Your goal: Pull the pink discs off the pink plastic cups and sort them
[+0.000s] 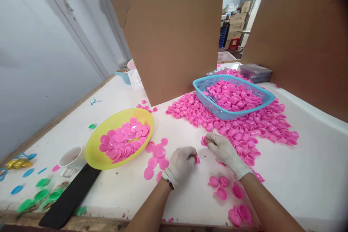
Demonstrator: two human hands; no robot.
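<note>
right hand (224,152) pinches a pink cup (203,141) at its fingertips, in front of the blue basket (228,115); left hand (181,163), farther from the basket, grips a pink piece (197,159), mostly hidden, its long axis unclear, with the cup beyond it toward the basket; a pink heap (187,108) surrounds the basket

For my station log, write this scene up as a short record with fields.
Left hand: gloved, pinching a small pink piece
Right hand: gloved, pinching another pink piece
Held shapes: mostly hidden, cannot tell
Yellow bowl: holds pink discs
Loose discs: on the white table, between yellow bowl and left hand
Blue basket: holds small pink cups
Cup pile: spread around the basket
Stray cups: a few near the right forearm
Backdrop: cardboard panel
</note>
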